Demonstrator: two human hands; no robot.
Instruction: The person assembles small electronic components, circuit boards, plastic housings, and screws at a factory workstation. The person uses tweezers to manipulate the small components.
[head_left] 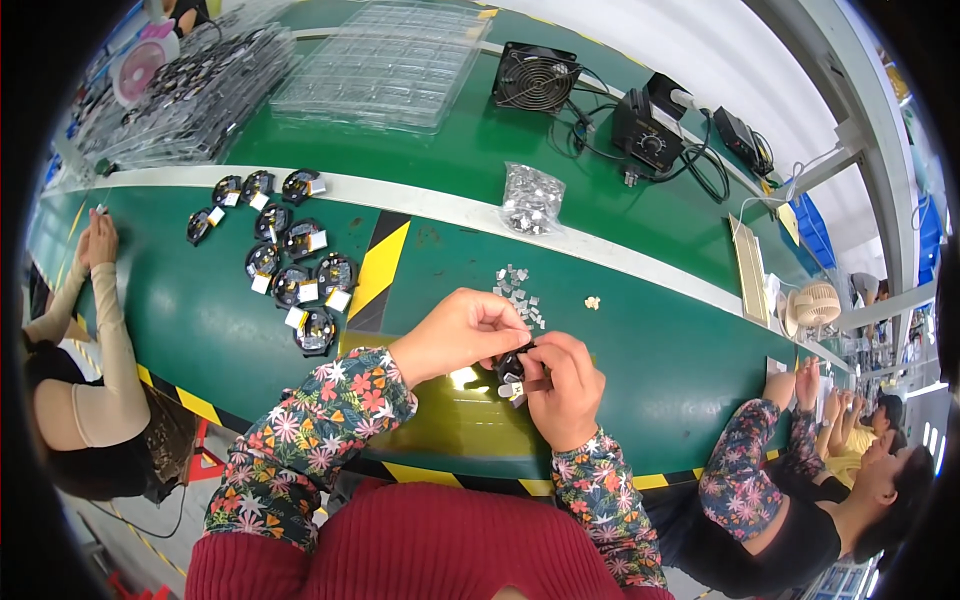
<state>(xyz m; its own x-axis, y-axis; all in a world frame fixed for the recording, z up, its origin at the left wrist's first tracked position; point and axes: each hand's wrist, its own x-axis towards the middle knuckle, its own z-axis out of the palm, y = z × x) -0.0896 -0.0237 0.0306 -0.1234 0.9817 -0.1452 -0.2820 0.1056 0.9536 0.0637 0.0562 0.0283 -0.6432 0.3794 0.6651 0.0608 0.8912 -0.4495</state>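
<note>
Between my hands is a small black round electronic module (508, 366) with a pale tab at its lower edge, partly hidden by fingers. My left hand (455, 335) is closed on its upper left side, thumb and forefinger pinched at the top. From the right, my right hand (566, 388) grips the same module with bent fingers. Just beyond them lie several small grey square pieces (516, 288), loosely scattered. A shiny yellowish mat (470, 425) lies under my hands. To the left sits a group of similar black round modules (297, 287), most with white-and-yellow tabs.
A clear bag of small metallic parts (532, 200) lies on the white rail. Behind it are a black fan (535, 78), a black control box with a dial (645, 138) and clear trays (380, 60). Co-workers sit left and right. A small crumpled beige bit (592, 303) lies right.
</note>
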